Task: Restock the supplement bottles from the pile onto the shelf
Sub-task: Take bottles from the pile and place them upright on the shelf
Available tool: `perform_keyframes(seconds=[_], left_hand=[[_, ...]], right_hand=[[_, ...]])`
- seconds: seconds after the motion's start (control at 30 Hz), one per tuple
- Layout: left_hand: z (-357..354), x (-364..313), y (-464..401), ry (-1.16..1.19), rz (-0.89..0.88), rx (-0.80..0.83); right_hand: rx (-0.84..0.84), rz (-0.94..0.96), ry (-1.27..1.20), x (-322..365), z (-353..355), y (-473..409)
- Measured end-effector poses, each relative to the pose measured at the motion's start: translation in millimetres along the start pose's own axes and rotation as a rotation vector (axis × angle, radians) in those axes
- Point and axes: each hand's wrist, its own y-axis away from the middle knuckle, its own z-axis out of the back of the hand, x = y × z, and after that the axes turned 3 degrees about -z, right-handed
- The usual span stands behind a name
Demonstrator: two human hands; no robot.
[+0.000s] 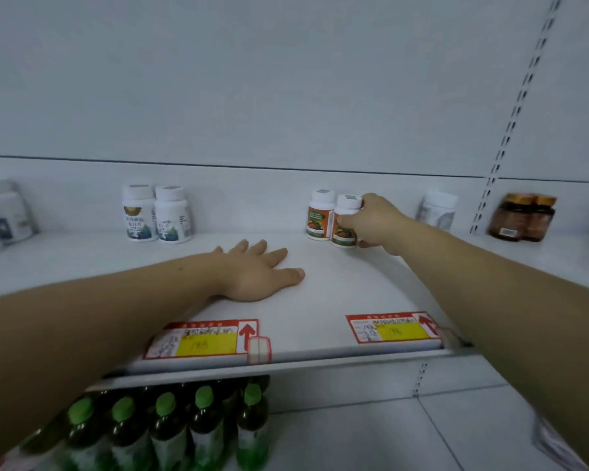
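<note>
**Right hand on an orange-label bottle at the back of the shelf**

Nearest the camera: two bare forearms reaching in from the lower corners, over a row of green-capped dark bottles (165,433) standing on the lower shelf. Just above those, along the front lip of the white shelf (320,311), two red and yellow price tags, left tag (203,338) and right tag (393,328), each with a red arrow.

Left hand (257,271): flat on the bare shelf, palm down, fingers straight and slightly spread, holding nothing.

Right hand (376,220): further back and to the right, fingers curled round the cap and upper body of a white supplement bottle with an orange fruit label (344,222). Bottle upright, its base at or on the shelf; contact with the board not clear. Touching or just beside it on the left, a second matching orange-label bottle (320,215), upright near the back wall.

Well apart to the left, at the back: a pair of white bottles with blue-green labels (157,214), side by side, upright. At the far left edge, blurred pale containers (4,214). To the right of the gripped bottle, one blurred white bottle (437,209); beyond the slotted upright, two brown jars with orange lids (522,217).
</note>
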Motion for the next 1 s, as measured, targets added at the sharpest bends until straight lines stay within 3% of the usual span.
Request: perform_keyframes(seconds=[0.43,0.53,0.63,0.77,1.0], left_hand=[[5,-15,11,0.119,0.115,-0.045],[12,-16,22,0.232,0.142,-0.122],[19,-6,46,0.314,0.158,-0.234],[24,30,102,0.312,0.228,-0.332],[-12,158,287,0.216,0.507,-0.449]], right_hand=[[0.057,0.108,0.082,-17,-2,-27],[-0.039,0.089,0.119,-6,5,-20],[-0.147,0.269,0.233,25,8,-5],[0.022,0.489,0.351,88,-31,33],[0.307,0.871,0.357,246,-190,174]])
